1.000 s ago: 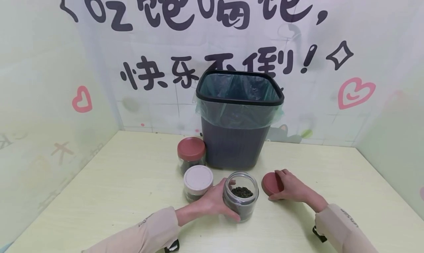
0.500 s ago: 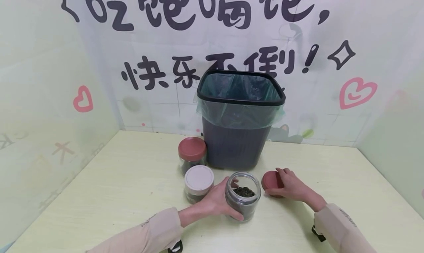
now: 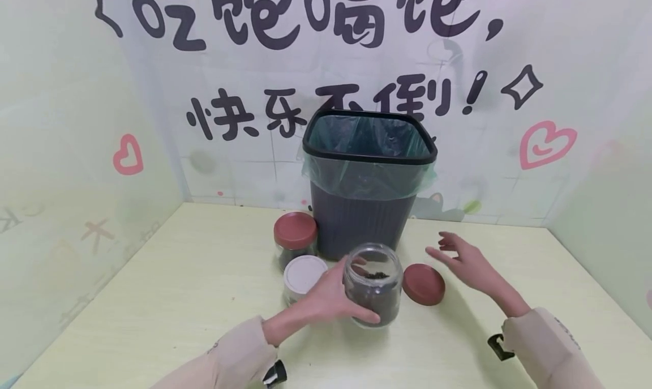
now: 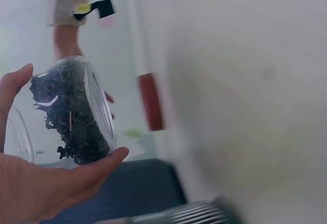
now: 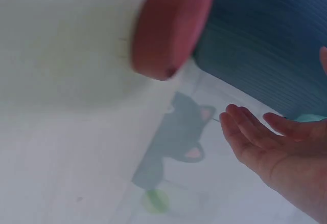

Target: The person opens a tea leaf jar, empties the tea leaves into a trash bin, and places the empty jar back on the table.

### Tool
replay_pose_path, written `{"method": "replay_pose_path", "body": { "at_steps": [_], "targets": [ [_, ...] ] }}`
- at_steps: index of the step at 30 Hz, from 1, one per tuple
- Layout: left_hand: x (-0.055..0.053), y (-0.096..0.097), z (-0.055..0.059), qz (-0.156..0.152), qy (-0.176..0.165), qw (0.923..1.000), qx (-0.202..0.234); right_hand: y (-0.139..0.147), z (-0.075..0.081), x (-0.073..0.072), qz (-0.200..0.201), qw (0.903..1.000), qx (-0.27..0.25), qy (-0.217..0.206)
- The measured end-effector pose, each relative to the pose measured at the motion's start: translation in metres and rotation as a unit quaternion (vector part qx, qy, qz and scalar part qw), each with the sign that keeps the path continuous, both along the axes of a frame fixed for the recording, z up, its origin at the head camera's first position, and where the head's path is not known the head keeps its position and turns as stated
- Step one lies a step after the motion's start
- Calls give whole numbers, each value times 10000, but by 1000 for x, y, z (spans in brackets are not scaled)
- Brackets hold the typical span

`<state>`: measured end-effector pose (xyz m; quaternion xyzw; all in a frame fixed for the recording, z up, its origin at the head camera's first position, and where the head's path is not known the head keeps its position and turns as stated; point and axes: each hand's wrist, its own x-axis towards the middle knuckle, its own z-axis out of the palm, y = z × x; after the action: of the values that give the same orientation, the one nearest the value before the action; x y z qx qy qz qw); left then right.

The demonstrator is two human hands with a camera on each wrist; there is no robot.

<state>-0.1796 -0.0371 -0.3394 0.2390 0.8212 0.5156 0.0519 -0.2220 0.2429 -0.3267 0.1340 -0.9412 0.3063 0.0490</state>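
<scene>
My left hand (image 3: 331, 295) grips an uncovered glass jar (image 3: 374, 298) round its side, thumb in front. The left wrist view shows the jar's dark, curled dried leaves, like loose tea (image 4: 71, 111), and its base clear of the table. My right hand (image 3: 471, 267) is in the air with fingers loosely extended, holding nothing. Below and left of it a red lid (image 3: 424, 285) lies on the table. In the right wrist view the right hand (image 5: 281, 147) is apart from the lid (image 5: 171, 27).
A dark bin (image 3: 361, 219) with a green liner bag (image 3: 369, 176) stands behind the jar. To the left are a red-lidded jar (image 3: 295, 230) and a white-lidded jar (image 3: 305, 274), the latter partly behind my left hand. Printed walls enclose the pale table (image 3: 178, 298).
My right hand has let go of the red lid and moved up and to the right, leaving it on the table. My left hand has raised the jar and tilted it slightly.
</scene>
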Motion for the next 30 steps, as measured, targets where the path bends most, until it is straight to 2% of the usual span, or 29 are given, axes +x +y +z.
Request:
{"method": "replay_pose_path", "body": {
  "at_steps": [5,9,13,17,24,27,30],
  "targets": [
    [-4,-17,35,268,188,9984,454,-4,36,-4,28,9985,-549,-71],
    [-10,-37,57,528,315,9968,511,-11,65,-10,123,9947,-1008,-161],
    [-17,-60,76,754,244,9957,478,-19,93,-18,17,9926,-1208,-156],
    [-24,-84,98,1140,187,9929,282,-28,118,-26,-267,9922,-1193,-246],
    [-39,-106,145,1772,543,9827,-43,-38,145,-38,-488,9930,-990,-432],
    [-47,-109,162,2140,779,9734,-267,-43,152,-42,-537,9949,-786,-322],
    [-57,-108,174,2456,1094,9614,-579,-48,157,-46,-614,9971,-428,-137]
  ]
}}
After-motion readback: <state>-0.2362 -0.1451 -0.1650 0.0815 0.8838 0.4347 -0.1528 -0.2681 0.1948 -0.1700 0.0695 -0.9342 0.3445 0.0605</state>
